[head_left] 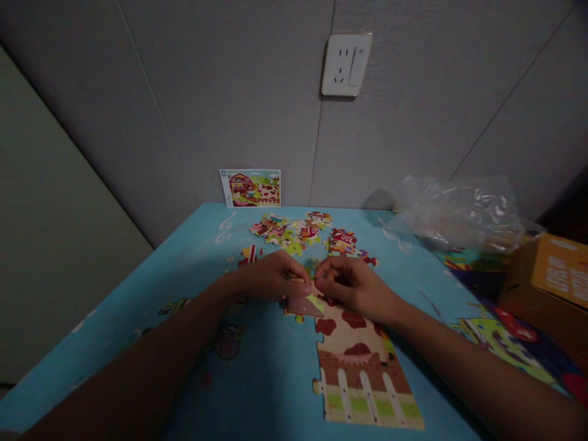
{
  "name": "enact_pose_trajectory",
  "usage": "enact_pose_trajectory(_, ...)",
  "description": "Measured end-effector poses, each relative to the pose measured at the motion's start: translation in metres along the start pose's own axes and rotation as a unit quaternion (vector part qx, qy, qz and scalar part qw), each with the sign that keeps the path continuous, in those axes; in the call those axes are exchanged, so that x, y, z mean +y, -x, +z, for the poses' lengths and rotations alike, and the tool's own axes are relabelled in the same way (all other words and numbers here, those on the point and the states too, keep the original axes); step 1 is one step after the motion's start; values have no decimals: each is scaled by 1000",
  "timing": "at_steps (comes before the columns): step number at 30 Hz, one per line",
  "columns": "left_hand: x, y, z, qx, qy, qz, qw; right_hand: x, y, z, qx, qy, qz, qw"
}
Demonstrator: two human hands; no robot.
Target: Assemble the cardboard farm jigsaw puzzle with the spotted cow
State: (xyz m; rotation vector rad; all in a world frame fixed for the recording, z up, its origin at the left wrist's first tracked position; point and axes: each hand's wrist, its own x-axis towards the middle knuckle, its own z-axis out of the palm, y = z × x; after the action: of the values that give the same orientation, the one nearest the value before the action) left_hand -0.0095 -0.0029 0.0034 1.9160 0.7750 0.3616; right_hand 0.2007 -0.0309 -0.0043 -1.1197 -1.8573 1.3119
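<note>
Both hands meet at the upper left corner of a partly joined jigsaw puzzle point(356, 343), which shows a brown-spotted cow above a white fence. My left hand point(287, 278) is closed, thumb and fingers pinching a puzzle piece point(305, 305) with brown and green on it. My right hand point(351, 285) is closed too, its thumb and fingertips pinched at the edge beside the left fingertips, seemingly on a puzzle piece mostly hidden by the fingers. The right palm hides part of the joined section's upper edge.
Loose puzzle pieces point(301, 233) lie in a heap beyond the hands, with one piece point(248, 254) nearer the left. A picture card point(255, 188) leans on the wall. At the right are a clear plastic bag point(459, 214) and an orange box point(551, 275). The blue patterned tablecloth point(257, 380) lies underneath.
</note>
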Motion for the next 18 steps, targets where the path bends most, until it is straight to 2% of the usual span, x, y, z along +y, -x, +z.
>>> enact_pose_trajectory(5, 3, 0, 0, 0, 16, -7, 1000, -1, 2, -1, -24, 41, -5, 999)
enact_pose_trajectory(10, 5, 0, 0, 28, 59, -29, 997, 1, 4, -1, -49, 46, 13, 998)
enact_pose_trajectory(15, 3, 0, -1, 32, 54, -26, 998, 1, 5, 1, -62, 48, 44, 996)
enact_pose_trajectory(18, 4, -1, 0, 23, 52, -37, 998, -2, 5, 1, -66, 53, 39, 996)
